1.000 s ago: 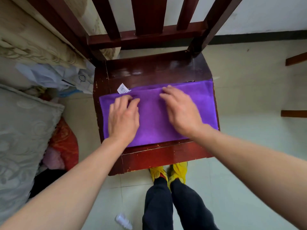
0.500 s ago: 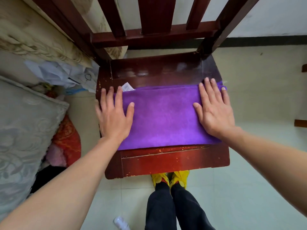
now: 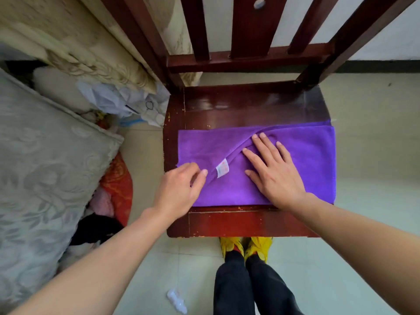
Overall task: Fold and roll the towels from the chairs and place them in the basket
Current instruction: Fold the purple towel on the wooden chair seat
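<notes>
one towel (image 3: 309, 153): left hand (image 3: 179, 189) pinches, right (image 3: 277, 176) presses

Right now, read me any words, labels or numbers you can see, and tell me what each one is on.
Nothing here can be read.
Tag on the towel: reddish print, too blurred to read.
White plastic left of the chair: a dark looped mark, too small to read.

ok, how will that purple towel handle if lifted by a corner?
Likely floppy: the towel creases where the left hand pinches its corner. Probably light, lying thin. May slide on the glossy seat; right hand pins it.
</notes>
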### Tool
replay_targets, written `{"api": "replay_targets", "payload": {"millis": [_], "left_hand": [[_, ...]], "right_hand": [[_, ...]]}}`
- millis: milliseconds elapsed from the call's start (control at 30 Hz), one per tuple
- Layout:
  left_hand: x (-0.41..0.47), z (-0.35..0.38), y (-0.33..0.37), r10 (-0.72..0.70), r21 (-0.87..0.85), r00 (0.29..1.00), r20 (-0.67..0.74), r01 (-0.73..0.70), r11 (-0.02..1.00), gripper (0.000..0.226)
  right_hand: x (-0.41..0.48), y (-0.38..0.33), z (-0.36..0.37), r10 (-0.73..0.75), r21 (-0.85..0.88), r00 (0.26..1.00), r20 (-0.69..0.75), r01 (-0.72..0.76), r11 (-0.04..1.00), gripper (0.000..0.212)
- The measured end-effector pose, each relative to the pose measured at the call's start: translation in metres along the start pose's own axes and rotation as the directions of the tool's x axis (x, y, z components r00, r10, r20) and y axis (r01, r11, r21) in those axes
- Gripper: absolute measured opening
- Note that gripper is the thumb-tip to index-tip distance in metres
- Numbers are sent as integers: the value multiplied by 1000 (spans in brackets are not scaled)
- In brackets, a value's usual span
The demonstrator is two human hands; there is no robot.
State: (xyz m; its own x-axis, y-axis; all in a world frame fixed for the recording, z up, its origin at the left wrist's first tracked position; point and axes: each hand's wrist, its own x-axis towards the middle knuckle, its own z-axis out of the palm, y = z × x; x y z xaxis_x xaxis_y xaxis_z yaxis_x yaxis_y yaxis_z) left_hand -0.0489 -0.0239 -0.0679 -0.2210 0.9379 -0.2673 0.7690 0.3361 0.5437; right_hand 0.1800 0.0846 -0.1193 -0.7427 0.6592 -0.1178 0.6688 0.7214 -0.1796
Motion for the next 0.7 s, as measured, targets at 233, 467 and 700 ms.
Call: {"api": "replay_targets", "payload": {"millis": [233, 467, 700], "left_hand": [[39, -9, -16, -141, 59, 988, 69, 137, 989, 68], [39, -18, -2, 10, 373, 988, 152, -67, 925, 69], [42, -12, 8, 22, 427, 999, -42, -1, 904, 34]], "right_hand": [[-1, 0, 5, 4, 2, 1000, -17, -4, 1000, 49], [0, 0, 5, 7, 10, 1000, -12, -7, 1000, 50], [-1, 1, 6, 8, 9, 1000, -22, -8, 1000, 50]]}}
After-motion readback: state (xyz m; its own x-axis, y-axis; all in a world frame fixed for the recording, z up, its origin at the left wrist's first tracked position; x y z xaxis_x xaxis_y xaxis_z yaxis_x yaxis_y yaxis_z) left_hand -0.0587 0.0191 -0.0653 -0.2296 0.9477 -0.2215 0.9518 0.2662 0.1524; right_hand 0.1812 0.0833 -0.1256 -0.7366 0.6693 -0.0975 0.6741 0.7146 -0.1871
